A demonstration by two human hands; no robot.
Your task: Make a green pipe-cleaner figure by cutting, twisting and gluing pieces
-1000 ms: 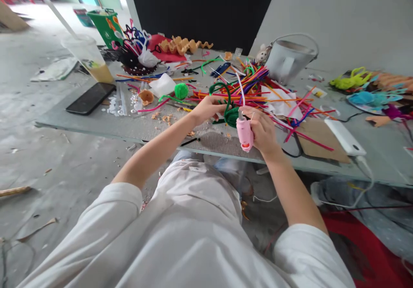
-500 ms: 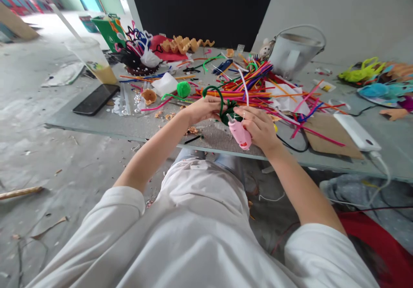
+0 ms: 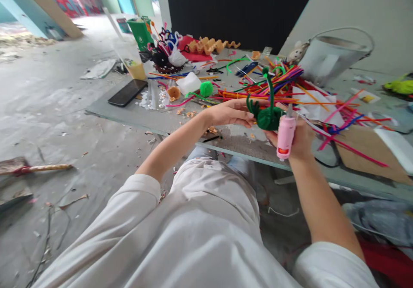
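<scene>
A dark green pipe-cleaner piece (image 3: 267,119) is held up over the table's front edge. It has a rounded body, an upright stem with a knob on top and small curls at its left. My left hand (image 3: 230,112) reaches in from the left, its fingers closed about the curled side, partly hidden behind it. My right hand (image 3: 301,139) grips a pink hot glue gun (image 3: 286,135), nozzle pointing up, just right of the green body. Some right fingertips show beneath the piece and seem to touch it.
Colourful pipe cleaners (image 3: 245,95) lie heaped behind my hands. A black phone (image 3: 127,93), a drink cup (image 3: 134,66) and a green pompom (image 3: 206,89) are to the left. A grey watering can (image 3: 332,57) stands back right; brown cardboard (image 3: 368,152) lies at the right.
The view has swung left, so things sit further right. The green piece has been turned and lifted, its stem now upright. The glue gun has turned from slanted to nearly upright.
</scene>
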